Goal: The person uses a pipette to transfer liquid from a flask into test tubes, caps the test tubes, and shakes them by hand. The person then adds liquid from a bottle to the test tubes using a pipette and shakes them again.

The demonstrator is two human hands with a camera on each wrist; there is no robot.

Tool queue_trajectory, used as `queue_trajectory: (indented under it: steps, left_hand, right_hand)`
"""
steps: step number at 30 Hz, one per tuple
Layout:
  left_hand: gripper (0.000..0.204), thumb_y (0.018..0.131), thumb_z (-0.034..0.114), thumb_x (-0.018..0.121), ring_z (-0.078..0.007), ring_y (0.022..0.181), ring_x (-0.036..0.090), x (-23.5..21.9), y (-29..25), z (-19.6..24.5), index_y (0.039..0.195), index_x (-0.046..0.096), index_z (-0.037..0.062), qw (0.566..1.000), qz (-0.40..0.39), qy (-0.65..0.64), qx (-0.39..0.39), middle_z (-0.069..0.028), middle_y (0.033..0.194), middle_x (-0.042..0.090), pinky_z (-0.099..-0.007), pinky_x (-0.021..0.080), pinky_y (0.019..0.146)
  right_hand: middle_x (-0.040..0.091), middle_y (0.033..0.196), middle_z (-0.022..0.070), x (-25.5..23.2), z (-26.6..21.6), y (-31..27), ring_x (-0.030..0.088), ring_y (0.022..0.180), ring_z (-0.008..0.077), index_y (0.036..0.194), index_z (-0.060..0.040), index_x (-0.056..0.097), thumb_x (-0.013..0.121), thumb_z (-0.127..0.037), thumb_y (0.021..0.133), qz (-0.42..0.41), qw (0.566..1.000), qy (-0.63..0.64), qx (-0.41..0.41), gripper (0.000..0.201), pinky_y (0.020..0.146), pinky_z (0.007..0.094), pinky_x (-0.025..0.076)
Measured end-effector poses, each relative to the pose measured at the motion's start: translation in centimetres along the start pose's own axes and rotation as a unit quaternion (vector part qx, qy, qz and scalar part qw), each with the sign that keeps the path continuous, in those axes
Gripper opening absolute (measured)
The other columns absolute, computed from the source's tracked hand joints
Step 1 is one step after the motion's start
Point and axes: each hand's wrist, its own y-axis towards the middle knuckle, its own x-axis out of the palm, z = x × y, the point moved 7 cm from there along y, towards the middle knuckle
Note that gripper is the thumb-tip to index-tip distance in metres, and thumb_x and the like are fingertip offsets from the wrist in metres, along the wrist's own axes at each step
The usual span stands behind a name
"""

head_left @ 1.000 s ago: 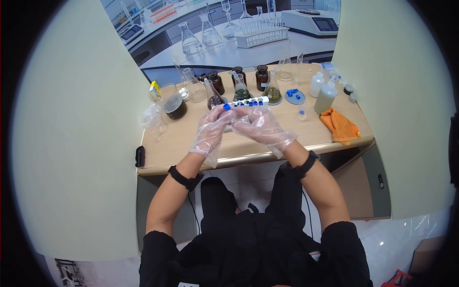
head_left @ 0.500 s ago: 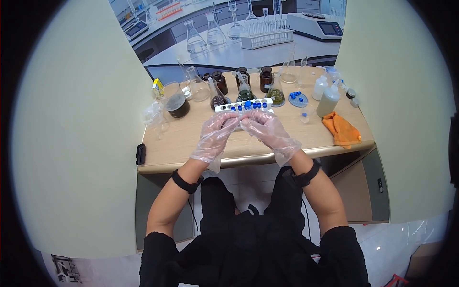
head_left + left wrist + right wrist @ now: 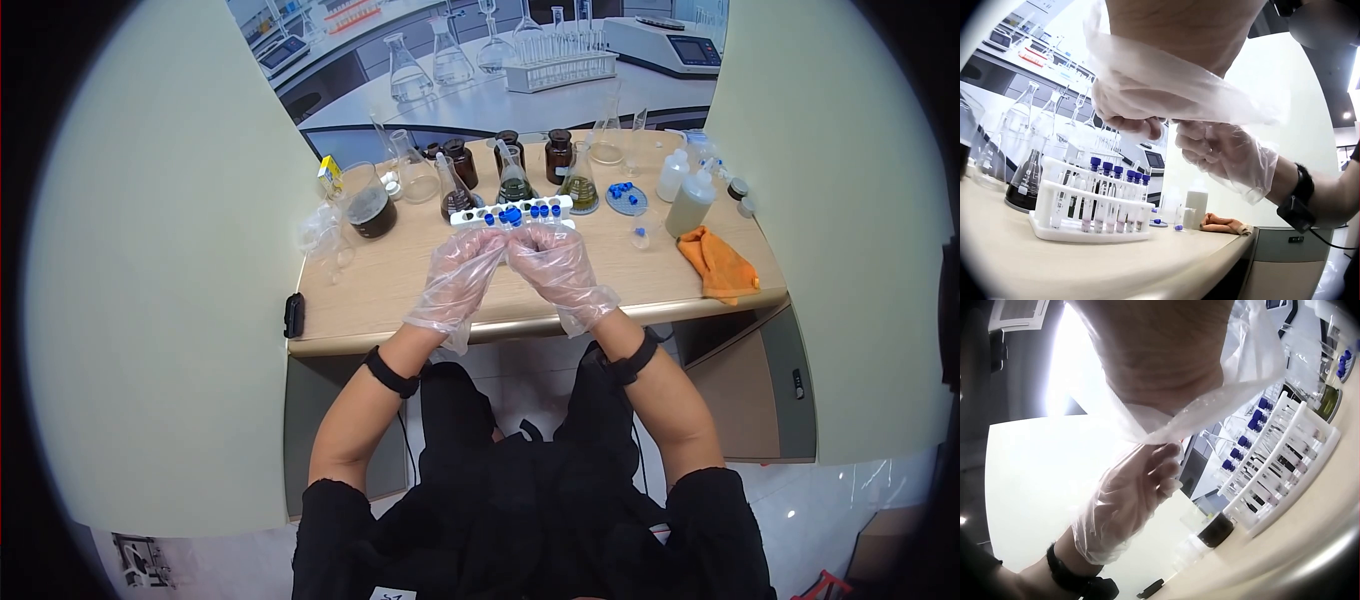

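Note:
Both hands wear clear plastic gloves and meet in front of the white test tube rack (image 3: pixel 1091 236). Between their fingertips, in the head view, a blue cap (image 3: pixel 513 215) stands up, larger than those behind it. The left hand (image 3: pixel 463 268) and the right hand (image 3: pixel 556 268) pinch this blue-capped test tube with curled fingers; its glass is hidden by the gloves. In the left wrist view the right hand (image 3: pixel 1225 150) faces the left one with its fingers curled. Several blue-capped tubes (image 3: pixel 1109 194) with a little pinkish liquid stand in the rack.
Behind the rack stand flasks of dark (image 3: pixel 455 203), green (image 3: pixel 514 189) and yellowish liquid (image 3: pixel 580 192), then brown bottles (image 3: pixel 559 160). At left is a beaker (image 3: pixel 372 212) of dark liquid. To the right lie a dish of blue caps (image 3: pixel 627 205), squeeze bottles (image 3: pixel 690 205) and an orange cloth (image 3: pixel 720 268).
The blue cap has moved right, from the left fingertips to between both hands. The right fingers have curled in, and the hands now sit side by side, with more of the rack showing.

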Motion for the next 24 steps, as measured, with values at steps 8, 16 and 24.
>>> queue_trajectory:
  steps: [8, 16, 24]
  left_hand:
    - [0.021, 0.108, 0.021, 0.064, -0.0113, 0.091, 0.064, 0.5, -0.3, -0.1, 0.119, 0.071, 0.0034, 0.996, -0.009, 0.052, -0.079, -0.0036, 0.099, 0.070, -0.0298, 0.054, 0.081]
    - [0.021, 0.102, 0.018, 0.072, -0.0075, 0.084, 0.060, 0.1, -0.1, -0.3, 0.118, 0.071, 0.0037, 0.998, 0.022, 0.000, -0.054, -0.0018, 0.098, 0.069, -0.0260, 0.053, 0.077]
    - [0.030, 0.099, 0.024, 0.078, -0.0079, 0.082, 0.060, 2.8, -0.2, 1.1, 0.120, 0.073, 0.0038, 0.988, -0.076, 0.094, -0.100, -0.0008, 0.098, 0.070, -0.0258, 0.052, 0.075]
  right_hand:
    - [0.065, 0.075, -0.0042, 0.6, -1.0, -0.9, 0.052, 0.069, 0.0033, 0.097, 0.0006, 0.078, 0.070, -0.012, 0.097, -0.021, 0.999, -0.035, -0.029, 0.015, 0.058, 0.0266, 0.044]
    - [0.077, 0.105, 0.0059, -0.9, 2.4, -0.7, 0.069, 0.093, 0.0141, 0.122, -0.0046, 0.075, 0.064, -0.034, 0.107, 0.002, 0.989, 0.081, 0.121, 0.035, 0.082, 0.0322, 0.055]
    - [0.066, 0.139, 0.0134, 1.1, 2.7, 0.1, 0.059, 0.128, 0.0184, 0.150, -0.0047, 0.058, 0.057, -0.040, 0.110, -0.056, 0.982, 0.169, 0.067, 0.053, 0.109, 0.0340, 0.046]
